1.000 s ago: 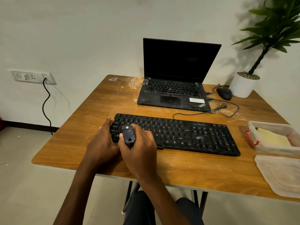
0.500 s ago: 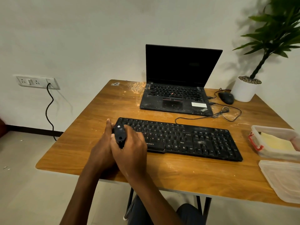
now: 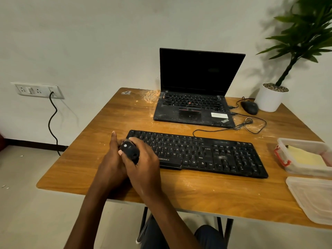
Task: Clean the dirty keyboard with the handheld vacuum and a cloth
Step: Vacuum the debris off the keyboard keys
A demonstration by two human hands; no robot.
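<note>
A dusty black keyboard lies across the middle of the wooden table. My right hand grips the small dark handheld vacuum over the keyboard's left end, its rear cap with a white dot facing me. My left hand lies flat beside the keyboard's left edge, fingers straight, touching the vacuum's side. A yellow cloth sits inside a clear box at the right.
An open dusty laptop stands behind the keyboard, with a mouse and a loose cable to its right. A potted plant fills the back right corner. The clear box and its lid lie at the right edge.
My right hand has carried the vacuum leftward along the keyboard to its left end. The left hand stays at the keyboard's left edge. The camera has tilted slightly.
</note>
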